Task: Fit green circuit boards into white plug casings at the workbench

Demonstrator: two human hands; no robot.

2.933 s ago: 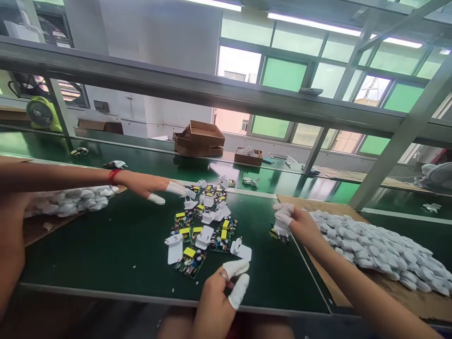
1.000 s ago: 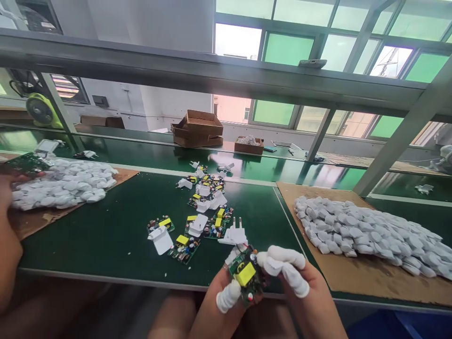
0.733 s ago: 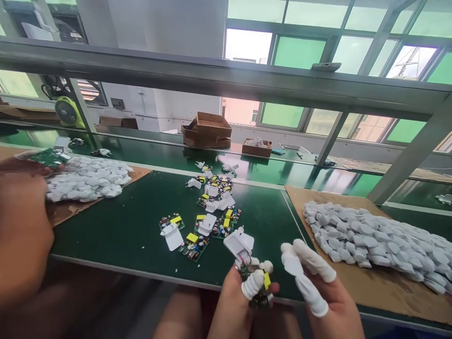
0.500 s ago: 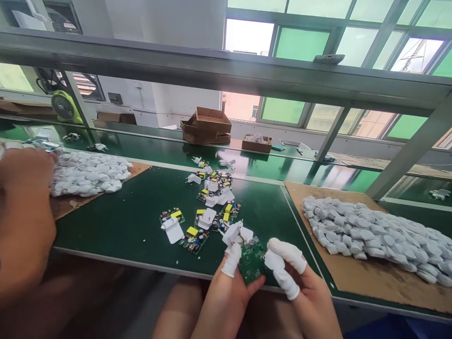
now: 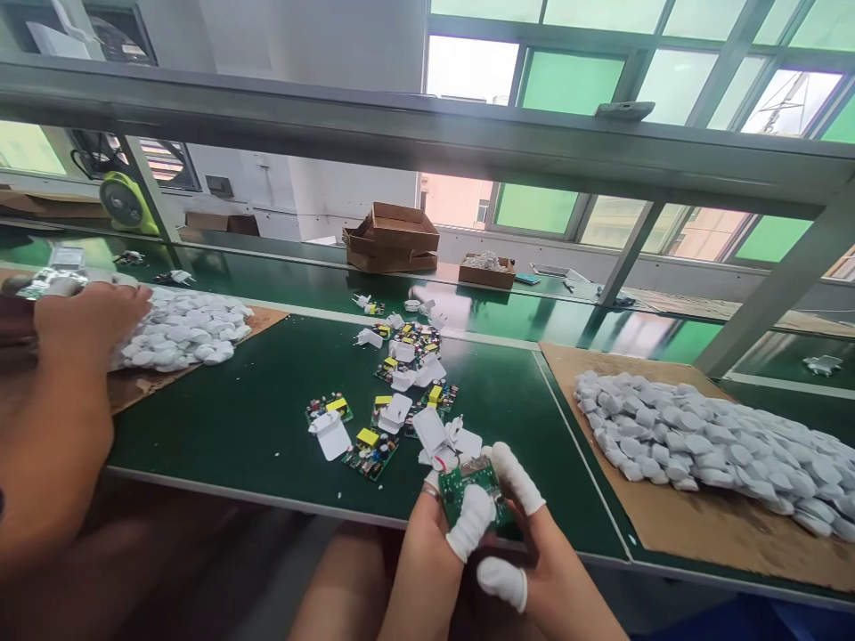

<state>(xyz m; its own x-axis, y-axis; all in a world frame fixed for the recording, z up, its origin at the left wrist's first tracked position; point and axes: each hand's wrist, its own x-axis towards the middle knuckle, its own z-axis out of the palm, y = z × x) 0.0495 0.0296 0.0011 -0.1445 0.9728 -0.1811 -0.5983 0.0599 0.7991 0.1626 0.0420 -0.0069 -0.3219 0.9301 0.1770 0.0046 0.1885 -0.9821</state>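
My left hand (image 5: 437,552) grips a green circuit board (image 5: 455,485) near the table's front edge, its white-cotted thumb pressed across the board's solder side. Thin red wire runs from the board's top toward a white plug housing (image 5: 431,429) just beyond. My right hand (image 5: 551,552), with white finger cots on thumb and forefinger, is at the board's right side. Its forefinger lies against the upper right edge, while the thumb hangs apart below; its other fingers are hidden. Further circuit boards (image 5: 370,452) with yellow transformers and white housings lie in a cluster beyond.
On cardboard to the right sits a large pile of white rounded pieces (image 5: 688,436); a similar pile (image 5: 193,329) is at left, beside a co-worker's hand (image 5: 93,312). Brown boxes (image 5: 394,236) stand behind, under a grey overhead beam (image 5: 401,125).
The board has turned in my left hand, whose thumb now covers its face. My right fingers have spread, and the small white piece they pinched is out of sight. The co-worker's hand moved right.
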